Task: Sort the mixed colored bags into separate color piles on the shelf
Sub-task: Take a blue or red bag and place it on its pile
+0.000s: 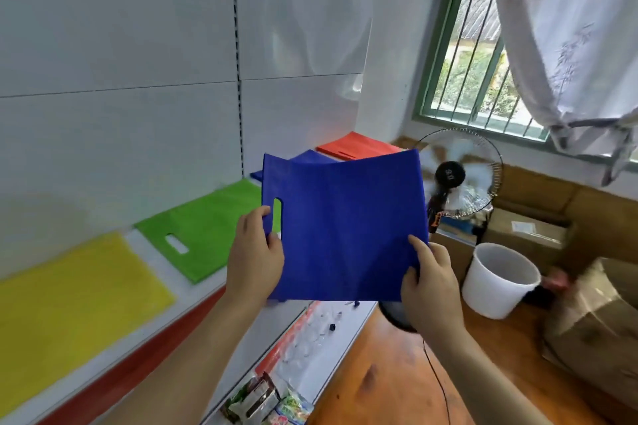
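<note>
Blue bag (345, 224) between both raised hands

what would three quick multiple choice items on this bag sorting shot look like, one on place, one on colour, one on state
1. Which pile on the shelf lies nearest the camera?
A yellow pile
B orange pile
C green pile

2. What colour is the bag being held up?
A red
B blue
C white

3. How is that bag held?
A by one of the hands only
B lying loose on the shelf
C gripped by both hands

Key:
1 A, the yellow pile lies nearest, then the green pile, the blue pile and the orange pile.
2 B, the held bag is blue.
3 C, the left hand and right hand pinch its lower corners.
</note>
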The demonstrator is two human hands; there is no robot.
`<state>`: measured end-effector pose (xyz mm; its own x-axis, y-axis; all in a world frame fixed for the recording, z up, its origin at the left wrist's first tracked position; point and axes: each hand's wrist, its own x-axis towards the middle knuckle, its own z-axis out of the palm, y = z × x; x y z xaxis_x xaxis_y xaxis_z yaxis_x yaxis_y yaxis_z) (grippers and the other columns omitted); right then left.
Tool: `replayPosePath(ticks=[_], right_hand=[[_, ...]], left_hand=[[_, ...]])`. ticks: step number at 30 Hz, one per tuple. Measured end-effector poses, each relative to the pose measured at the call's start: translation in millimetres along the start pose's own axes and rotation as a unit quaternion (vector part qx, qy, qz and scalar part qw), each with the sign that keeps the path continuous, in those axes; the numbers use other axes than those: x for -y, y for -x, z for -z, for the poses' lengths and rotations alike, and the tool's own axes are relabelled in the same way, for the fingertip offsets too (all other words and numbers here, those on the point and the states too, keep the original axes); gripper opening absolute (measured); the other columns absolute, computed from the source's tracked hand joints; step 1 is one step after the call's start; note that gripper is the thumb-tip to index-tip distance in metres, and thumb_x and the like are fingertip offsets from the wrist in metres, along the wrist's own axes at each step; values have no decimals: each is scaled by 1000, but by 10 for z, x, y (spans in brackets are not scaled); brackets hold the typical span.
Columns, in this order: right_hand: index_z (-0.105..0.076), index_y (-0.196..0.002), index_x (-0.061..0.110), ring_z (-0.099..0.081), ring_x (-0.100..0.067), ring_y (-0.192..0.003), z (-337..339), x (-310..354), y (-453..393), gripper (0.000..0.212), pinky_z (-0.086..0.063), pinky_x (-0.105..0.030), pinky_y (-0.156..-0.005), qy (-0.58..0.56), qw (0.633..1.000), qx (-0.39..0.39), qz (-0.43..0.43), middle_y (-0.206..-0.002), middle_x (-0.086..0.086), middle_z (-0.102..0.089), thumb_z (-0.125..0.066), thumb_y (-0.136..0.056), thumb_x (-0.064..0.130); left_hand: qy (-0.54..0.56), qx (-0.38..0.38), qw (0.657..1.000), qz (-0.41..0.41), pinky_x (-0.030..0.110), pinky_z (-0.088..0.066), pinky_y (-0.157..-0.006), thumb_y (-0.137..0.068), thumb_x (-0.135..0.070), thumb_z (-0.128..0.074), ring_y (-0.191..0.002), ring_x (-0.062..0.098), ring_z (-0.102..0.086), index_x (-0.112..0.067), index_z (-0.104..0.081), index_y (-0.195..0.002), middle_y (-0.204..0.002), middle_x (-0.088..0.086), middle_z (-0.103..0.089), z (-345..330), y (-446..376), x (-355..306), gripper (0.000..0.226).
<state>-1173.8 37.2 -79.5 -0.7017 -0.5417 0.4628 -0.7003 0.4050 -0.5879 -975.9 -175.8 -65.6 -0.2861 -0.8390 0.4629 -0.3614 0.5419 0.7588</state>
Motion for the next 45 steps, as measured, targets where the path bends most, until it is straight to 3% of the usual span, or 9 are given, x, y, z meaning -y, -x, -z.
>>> replayPosePath(ticks=[9, 14, 19, 24, 30, 34, 39, 42, 45], right_hand=[[-51, -152, 11, -59, -26, -116, -318, -545, -1187, 53, -60, -46, -89, 22, 999, 14, 30, -145, -3, -48, -52, -101, -2], [-56, -148, 15, -53, -15, -112, -694, -893, -1963, 49, -58, -42, -95, -26, 998, 40, 43, -141, 1, -50, -54, -101, 0], [-59, -145, 18, -52, -12, -112, -1083, -1212, -2762, 47, -55, -37, -98, -72, 991, 88, 71, -139, 5, -50, -54, -100, 4], [-57, -147, 19, -52, -11, -112, -1433, -1274, -3385, 49, -55, -36, -97, -97, 980, 144, 97, -141, 6, -50, -52, -101, 5], [-56, -147, 19, -51, -9, -109, -1993, -1137, -3875, 47, -48, -27, -91, -116, 962, 195, 151, -145, 8, -46, -48, -103, 5], [-57, -147, 15, -56, -19, -115, -2333, -970, -4158, 49, -52, -38, -97, -108, 954, 220, 171, -146, 3, -49, -47, -101, 2], [-55, -148, 16, -57, -16, -105, -2654, -923, -4460, 47, -54, -34, -87, -92, 944, 237, 208, -144, 7, -47, -45, -103, 6], [-55, -149, 15, -59, -20, -108, -2849, -951, -4586, 49, -59, -42, -87, -76, 939, 269, 201, -143, 6, -48, -45, -102, 4], [-56, -147, 14, -59, -21, -115, -2993, -985, -4664, 48, -58, -45, -90, -78, 933, 275, 218, -142, 4, -51, -48, -101, 7]], left_hand=[[-34, 39, 999, -4, 23, -40, -90, -103, -15, -54, -122, 16, -56, -18, -53, -147, -141, 0, -56, -1082, -882, 0, 44], [-69, 9, 997, 27, 26, -42, -82, -102, -14, -57, -101, 5, -51, -21, -56, -140, -137, -2, -56, -1522, -1260, 82, 39], [-101, -41, 992, 65, 25, -45, -87, -100, -10, -60, -107, 16, -60, -14, -62, -133, -128, 0, -57, -1898, -1516, 123, 32], [-142, -81, 981, 104, 28, -48, -95, -101, -11, -60, -114, 17, -60, -10, -63, -135, -130, 1, -60, -2057, -1652, 192, 33], [-185, -105, 963, 164, 19, -42, -86, -101, -15, -60, -104, 6, -57, -13, -58, -143, -139, 0, -56, -2111, -1833, 350, 42], [-213, -113, 950, 199, 25, -47, -81, -102, -18, -59, -95, 11, -61, -13, -55, -146, -142, 0, -52, -2131, -2020, 534, 44], [-247, -112, 933, 237, 35, -54, -94, -102, -22, -58, -109, 20, -64, -12, -55, -146, -142, 2, -54, -2273, -2209, 713, 45], [-281, -110, 917, 262, 35, -52, -99, -101, -23, -59, -120, 21, -60, -10, -55, -145, -139, 4, -55, -2361, -2252, 751, 46], [-336, -100, 896, 273, 34, -51, -89, -100, -23, -58, -110, 21, -60, -12, -61, -130, -126, 4, -60, -2424, -2299, 772, 32]])
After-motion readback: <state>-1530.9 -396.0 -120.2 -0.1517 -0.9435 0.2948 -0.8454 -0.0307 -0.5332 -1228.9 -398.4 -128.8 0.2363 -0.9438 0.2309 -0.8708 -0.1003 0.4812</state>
